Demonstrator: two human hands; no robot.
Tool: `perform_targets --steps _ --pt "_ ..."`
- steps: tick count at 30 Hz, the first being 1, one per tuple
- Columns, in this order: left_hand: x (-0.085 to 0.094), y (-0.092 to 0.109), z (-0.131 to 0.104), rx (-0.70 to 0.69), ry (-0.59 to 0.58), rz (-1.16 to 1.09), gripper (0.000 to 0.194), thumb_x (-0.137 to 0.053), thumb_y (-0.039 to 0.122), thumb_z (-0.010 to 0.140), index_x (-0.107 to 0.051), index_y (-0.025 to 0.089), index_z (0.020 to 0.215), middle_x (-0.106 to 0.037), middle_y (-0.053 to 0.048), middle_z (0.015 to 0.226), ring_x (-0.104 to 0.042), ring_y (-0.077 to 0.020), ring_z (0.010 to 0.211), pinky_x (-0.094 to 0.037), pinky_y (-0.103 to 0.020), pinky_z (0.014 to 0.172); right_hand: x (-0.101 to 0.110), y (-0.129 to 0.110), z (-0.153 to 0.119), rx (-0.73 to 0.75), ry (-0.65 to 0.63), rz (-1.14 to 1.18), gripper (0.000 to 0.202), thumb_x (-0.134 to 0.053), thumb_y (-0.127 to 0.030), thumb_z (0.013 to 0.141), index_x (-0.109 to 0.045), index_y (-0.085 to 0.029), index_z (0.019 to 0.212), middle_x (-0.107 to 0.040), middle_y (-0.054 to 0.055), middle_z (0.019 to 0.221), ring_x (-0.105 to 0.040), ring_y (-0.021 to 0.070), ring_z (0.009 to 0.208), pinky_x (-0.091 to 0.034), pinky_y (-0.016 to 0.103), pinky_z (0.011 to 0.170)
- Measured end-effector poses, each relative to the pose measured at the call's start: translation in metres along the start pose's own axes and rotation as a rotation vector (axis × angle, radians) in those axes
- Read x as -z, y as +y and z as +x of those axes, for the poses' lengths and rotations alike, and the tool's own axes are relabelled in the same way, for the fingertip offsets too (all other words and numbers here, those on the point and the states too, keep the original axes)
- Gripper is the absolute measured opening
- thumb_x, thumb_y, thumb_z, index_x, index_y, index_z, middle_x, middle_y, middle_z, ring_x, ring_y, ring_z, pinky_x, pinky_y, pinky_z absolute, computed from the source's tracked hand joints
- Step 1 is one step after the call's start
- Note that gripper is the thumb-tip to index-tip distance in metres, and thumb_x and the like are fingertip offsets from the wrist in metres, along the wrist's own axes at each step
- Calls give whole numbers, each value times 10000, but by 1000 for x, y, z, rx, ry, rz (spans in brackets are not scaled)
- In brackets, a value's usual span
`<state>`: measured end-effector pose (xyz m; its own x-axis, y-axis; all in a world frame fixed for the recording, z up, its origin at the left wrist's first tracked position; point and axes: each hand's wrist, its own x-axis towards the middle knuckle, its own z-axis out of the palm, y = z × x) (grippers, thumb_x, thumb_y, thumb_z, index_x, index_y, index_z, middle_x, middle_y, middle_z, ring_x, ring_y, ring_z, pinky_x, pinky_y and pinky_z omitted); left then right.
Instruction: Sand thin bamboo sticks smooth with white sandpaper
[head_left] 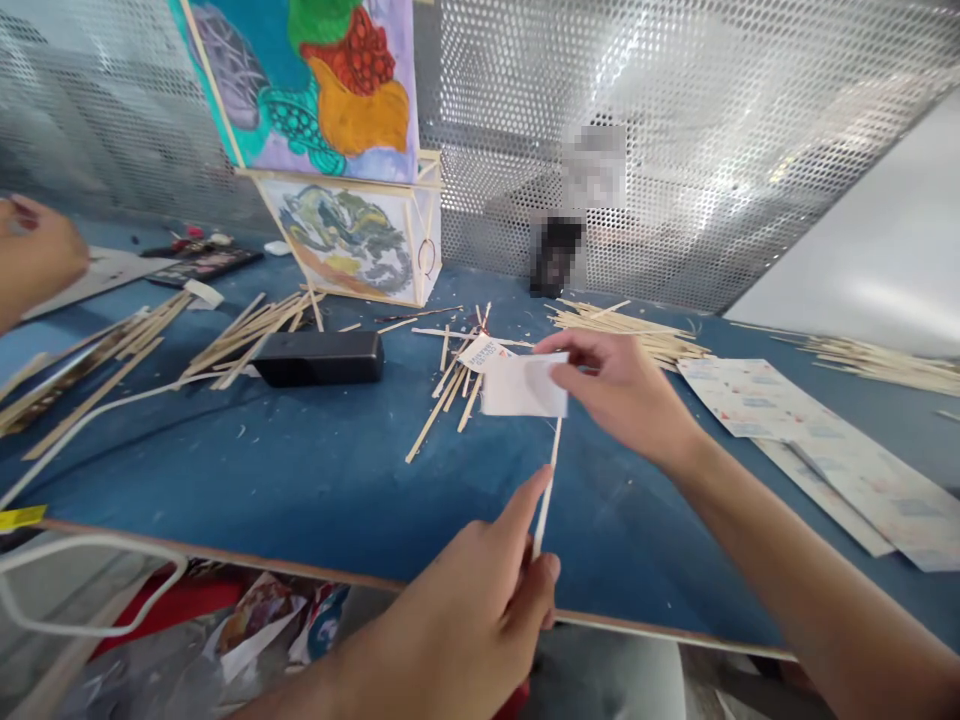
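My left hand (491,595), low in the middle of the head view, is closed around a thin wooden stick (549,490). Its index finger lies along the stick, which slants up and away over the blue table. Between thumb and fingers, my right hand (611,390) pinches a small piece of white paper (525,388). This paper covers the stick's far end, so whether they touch is hidden. Just behind it shows a white piece with printed lettering (484,352). Several loose sticks (439,400) lie scattered to the left of the paper.
On the blue table (315,480) lie a black box-shaped object (319,358), stick bundles (630,330) and printed sheets (810,430). A painted paper-and-stick frame (352,240) stands before a perforated metal screen (697,130). Another person's hand (37,250) is at far left. A white cable (97,418) crosses the left side.
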<state>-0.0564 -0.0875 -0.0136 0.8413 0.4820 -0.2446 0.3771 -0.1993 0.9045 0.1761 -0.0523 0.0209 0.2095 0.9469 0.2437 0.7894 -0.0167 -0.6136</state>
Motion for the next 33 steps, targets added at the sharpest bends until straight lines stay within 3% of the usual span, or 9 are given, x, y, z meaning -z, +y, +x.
perform_targets --steps 4,7,10,13,18,21,24,28,33 --pt "7 -6 -1 -108 276 444 569 -402 527 1086 -395 265 1591 -648 -1 749 -583 -192 607 -353 -334 609 21 18 -36 -51 100 210 232 -649 -336 893 -755 -224 1065 -655 11 771 -561 157 656 -428 300 596" --pt "13 0 10 -154 506 362 527 -506 556 1045 -455 229 1454 -672 -15 939 -574 -154 629 -407 -319 647 22 17 -62 -92 69 295 228 -651 -368 929 -743 -232 1087 -694 25 841 -593 156 673 -456 281 578" --pt "18 8 25 -249 475 288 234 -536 458 1046 -571 233 1100 -631 25 826 -558 -136 652 -400 -280 639 18 5 -82 -112 81 348 196 -659 -369 946 -734 -249 1082 -708 32 891 -594 153 672 -477 275 573" --pt "17 13 34 -298 439 314 298 -519 348 1051 -461 229 785 -546 43 693 -500 -121 615 -361 -263 602 9 -3 -96 -119 -41 488 244 -708 -398 939 -714 -275 1150 -719 32 961 -623 159 718 -530 271 597" --pt "13 11 22 -312 355 290 116 -581 350 1044 -598 244 1000 -692 27 906 -634 -127 781 -471 -244 708 -2 10 -108 -196 -190 900 317 -726 -479 944 -764 -269 1179 -735 17 861 -645 150 646 -602 289 564" --pt "9 -7 0 -392 572 442 244 -629 304 1022 -558 262 1252 -708 -3 1168 -667 -139 1068 -505 -238 935 -2 23 -106 -186 100 598 238 -706 -431 973 -795 -277 1132 -781 21 903 -704 162 638 -625 300 594" --pt "-1 -36 -16 -547 629 719 363 -636 251 1009 -599 195 1365 -685 -47 1351 -594 -161 1313 -423 -236 1136 -7 30 -97 91 299 96 268 -586 -256 1042 -765 -277 1242 -800 39 1168 -782 246 1033 -653 386 916" --pt "-19 -67 -21 -617 638 953 444 -600 334 1035 -631 120 1423 -640 -51 1501 -524 -196 1443 -256 -304 1303 -25 29 -91 566 -36 -241 422 -459 -50 1027 -710 -185 1339 -711 55 1404 -621 249 1372 -521 439 1178" --pt "-30 -80 -14 -602 646 1053 415 -612 335 1028 -661 139 1391 -652 -24 1481 -560 -172 1404 -216 -351 1333 -28 23 -109 579 -236 -276 466 -434 -52 1026 -632 -143 1438 -632 55 1500 -542 188 1444 -501 352 1182"
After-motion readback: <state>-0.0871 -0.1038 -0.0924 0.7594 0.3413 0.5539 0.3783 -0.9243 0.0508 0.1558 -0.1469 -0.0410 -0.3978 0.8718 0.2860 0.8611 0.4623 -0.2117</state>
